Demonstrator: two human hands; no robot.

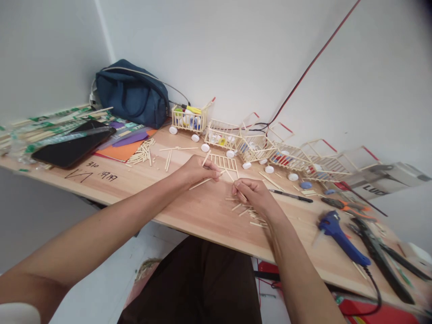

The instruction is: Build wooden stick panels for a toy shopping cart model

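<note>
Above the middle of the wooden table (202,204), my left hand (199,172) is closed, pinching thin wooden sticks (200,183) that poke out past its fingers. My right hand (250,192) is closed too, its fingertips pinched on a thin wooden stick (230,176) that slants up toward the left. Just beyond both hands lies a flat ladder-like frame (224,162) of glued sticks. Several short cut sticks (254,216) are scattered under and beside my right hand. A black pen (292,195) lies right of that hand.
Small stick-built carts (189,118) with white wheels stand along the wall. On the right are a blue glue gun (344,238), orange-handled pliers (347,204) and a black cutting tool (381,258). On the left lie a phone (72,146), a stick pile (140,153) and a blue bag (131,96).
</note>
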